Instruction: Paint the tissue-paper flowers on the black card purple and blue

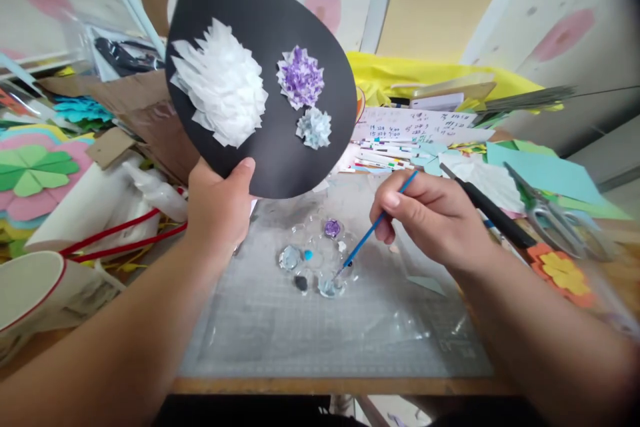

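My left hand (pixel 220 203) grips the lower edge of a black oval card (pixel 270 153) and holds it up, tilted toward me. Glued on the card are a large white tissue-paper flower (pixel 220 83), a smaller purple one (pixel 301 77) and a small pale blue one (pixel 315 127). My right hand (pixel 430 217) pinches a thin blue paintbrush (pixel 380 223). The brush tip dips into a well of a clear plastic paint palette (pixel 317 257) holding purple, blue and grey paint.
The palette lies on a grey cutting mat (pixel 280 327) under clear plastic. Scissors (pixel 550 213), a black pen (pixel 493 210) and an orange paper flower (pixel 563 273) lie at right. Paper clovers (pixel 33 170), a white cup (pixel 30 290) and brown card clutter the left. Marker pens (pixel 385 153) lie behind.
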A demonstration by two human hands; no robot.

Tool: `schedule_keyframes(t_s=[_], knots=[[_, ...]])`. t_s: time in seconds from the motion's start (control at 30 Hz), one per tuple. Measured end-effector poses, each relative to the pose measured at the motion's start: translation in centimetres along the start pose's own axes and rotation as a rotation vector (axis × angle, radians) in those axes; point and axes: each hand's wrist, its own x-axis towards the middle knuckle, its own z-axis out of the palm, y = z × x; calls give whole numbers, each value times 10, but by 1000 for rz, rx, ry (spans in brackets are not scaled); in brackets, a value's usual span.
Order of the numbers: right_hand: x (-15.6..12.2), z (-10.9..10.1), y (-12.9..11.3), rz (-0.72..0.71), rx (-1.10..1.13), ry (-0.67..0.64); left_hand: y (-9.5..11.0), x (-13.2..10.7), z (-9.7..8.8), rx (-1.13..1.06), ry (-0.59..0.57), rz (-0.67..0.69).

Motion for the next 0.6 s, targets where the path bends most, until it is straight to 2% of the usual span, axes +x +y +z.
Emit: schedule_keyframes(t_s=[0.1,0.33,0.47,0.6], knots=[[-1,-2,9,89,21,-63,4,-3,2,-283,-73,-180],[1,-6,36,277,170,-127,20,-6,10,-472,-73,-439],[2,-10,42,352,253,-172,21,-7,11,-486,-100,-479],[3,-11,42,362,273,-196,14,-6,10,-475,-117,-463]])
